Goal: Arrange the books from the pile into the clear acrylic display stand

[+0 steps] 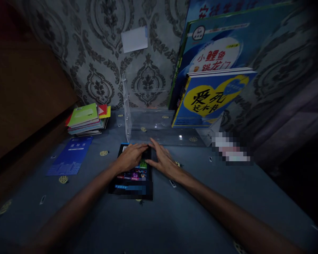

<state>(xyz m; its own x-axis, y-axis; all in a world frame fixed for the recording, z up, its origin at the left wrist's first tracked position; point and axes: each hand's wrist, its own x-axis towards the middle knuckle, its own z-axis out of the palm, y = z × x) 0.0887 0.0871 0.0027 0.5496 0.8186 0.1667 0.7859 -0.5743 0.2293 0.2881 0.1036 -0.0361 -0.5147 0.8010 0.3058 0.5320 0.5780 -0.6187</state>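
Observation:
A dark booklet [134, 181] with colourful pictures on its cover lies flat on the table in front of me. Across its upper part rests my left hand [131, 157], palm down with the fingers stretched toward the right. My right hand [163, 160] is at the booklet's upper right edge, its thumb spread from the fingers and pointing left over the cover. The fingertips of both hands nearly meet there; I cannot tell whether they touch. Just beyond my hands stands a clear acrylic book rack [161, 135].
Blue and yellow books [201, 102] lean in the rack's right side, before taller picture books [219, 42]. A stack of small booklets [87, 120] and a blue leaflet [71, 155] lie at left. A blurred item [230, 148] lies right. The table [95, 225] carries a patterned cloth.

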